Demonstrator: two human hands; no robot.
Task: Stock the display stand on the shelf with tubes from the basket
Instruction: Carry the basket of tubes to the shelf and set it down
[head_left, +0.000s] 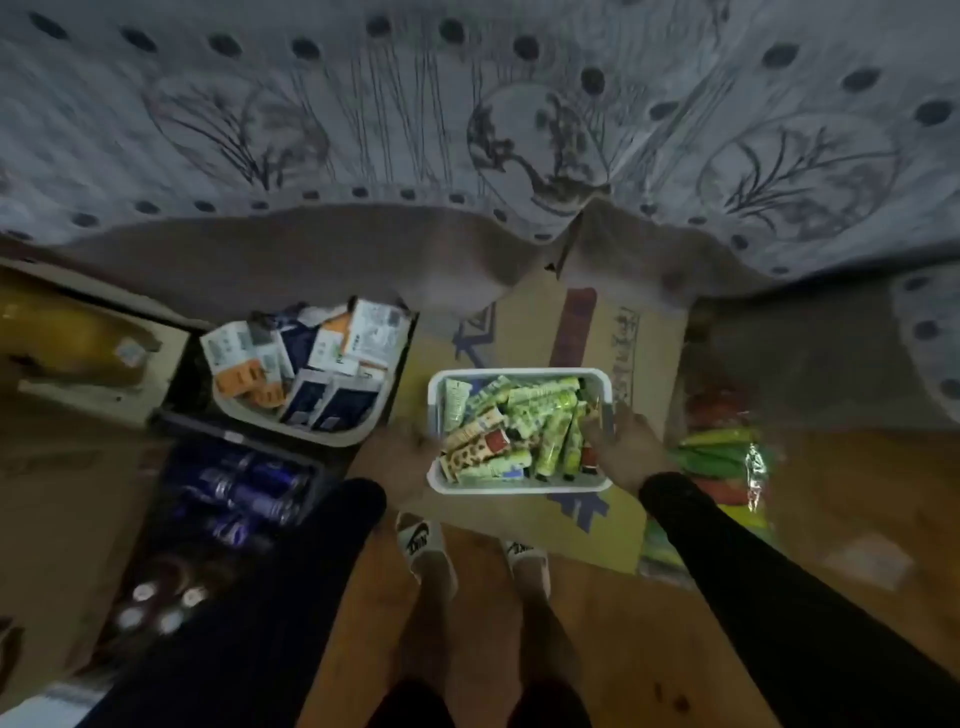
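A white rectangular basket (519, 487) sits on a cardboard box in front of my feet. It is full of several tubes (540, 431), mostly green and yellow, some cream with red. My left hand (405, 457) is at the basket's left rim and my right hand (626, 447) at its right rim, both in dark sleeves. The picture is blurred, so I cannot make out whether the fingers curl round the rim. No display stand or shelf is in view.
A second tray (311, 379) of white, orange and blue boxes stands to the left. Below it a dark crate (244, 488) holds blue cans. A patterned grey cloth (467, 119) hangs across the top. Colourful packets (722, 467) lie to the right.
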